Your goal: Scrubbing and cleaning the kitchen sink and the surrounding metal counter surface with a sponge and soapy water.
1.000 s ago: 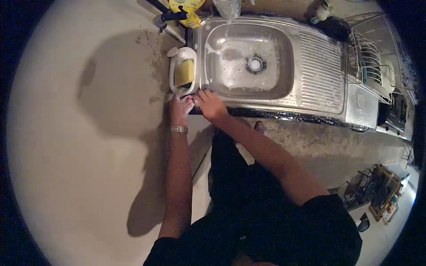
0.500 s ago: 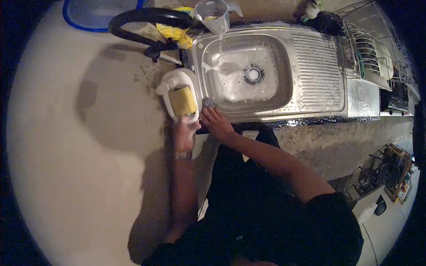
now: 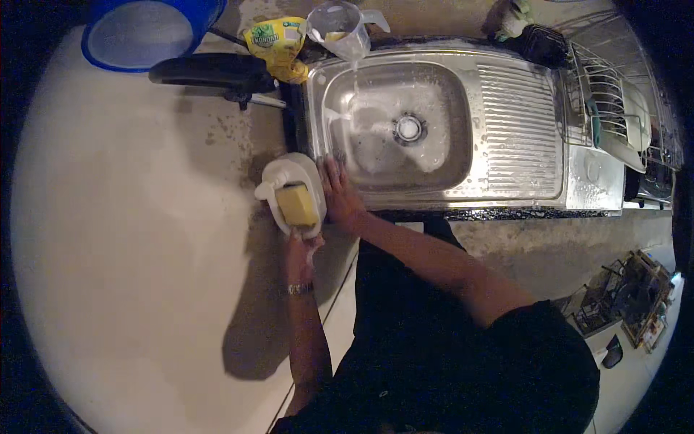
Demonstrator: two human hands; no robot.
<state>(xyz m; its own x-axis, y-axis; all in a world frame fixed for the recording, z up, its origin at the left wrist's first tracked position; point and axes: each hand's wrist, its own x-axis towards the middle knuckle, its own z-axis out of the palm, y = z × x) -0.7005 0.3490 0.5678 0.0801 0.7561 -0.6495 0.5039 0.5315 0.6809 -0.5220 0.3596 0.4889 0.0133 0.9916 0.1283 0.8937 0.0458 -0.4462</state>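
My left hand (image 3: 302, 254) grips the near end of a white sponge holder (image 3: 316, 189) with a pump-like spout on its left side. A yellow sponge (image 3: 298, 205) with a dark underside sits in it. Just right of the holder, my right hand (image 3: 343, 201) lies with fingers stretched over the near left corner of the steel sink (image 3: 402, 189). A small grey scouring pad seems to be at its fingertips, but blur hides its outline. Water runs into the sink from a clear jug (image 3: 354, 42) at its far left corner.
Beyond the holder are a black tap-like handle (image 3: 210, 70), a yellow pouch (image 3: 278, 45) and a blue-rimmed basin (image 3: 88, 54). A ribbed drainboard (image 3: 519, 130) lies right of the sink, then a wire dish rack (image 3: 603, 83) with plates. Dark metal racks stand at the lower right.
My left hand has drawn the sponge holder toward me along the sink's left side. My right hand has shifted slightly left and forward at the rim. The whole view has tilted a little.
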